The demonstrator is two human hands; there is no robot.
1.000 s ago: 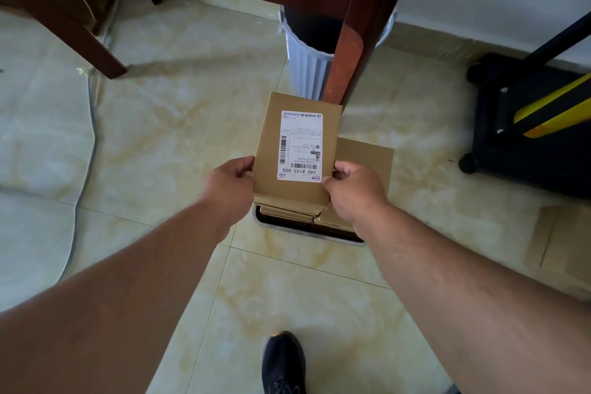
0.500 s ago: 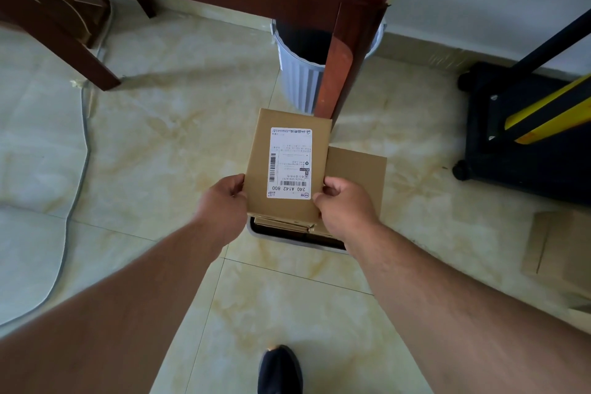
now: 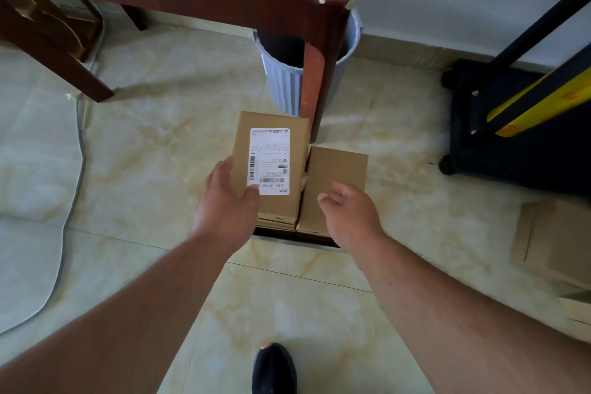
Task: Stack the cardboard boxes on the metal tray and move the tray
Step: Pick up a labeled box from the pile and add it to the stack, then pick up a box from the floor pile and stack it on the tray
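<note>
A metal tray (image 3: 315,244) lies on the floor tiles, only its near rim showing under the boxes. On its left side sits a stack of flat cardboard boxes topped by a labelled box (image 3: 271,141) with a white shipping label. A plain cardboard box (image 3: 339,166) lies beside it on the right. My left hand (image 3: 228,201) rests on the labelled box's near left corner, thumb on the label. My right hand (image 3: 350,216) hovers over the plain box's near end, fingers curled and apart, holding nothing.
A dark wooden table leg (image 3: 316,80) stands just behind the boxes, with a ribbed grey bin (image 3: 281,83) behind it. A black wheeled base (image 3: 499,125) with a yellow bar is at right. More flat cardboard (image 3: 553,243) lies at the right. A grey cable (image 3: 68,201) runs at left. My shoe (image 3: 273,368) is below.
The labelled box has gone down onto the left stack. My right hand has let go of it and moved right over the plain box; my left hand now lies on top.
</note>
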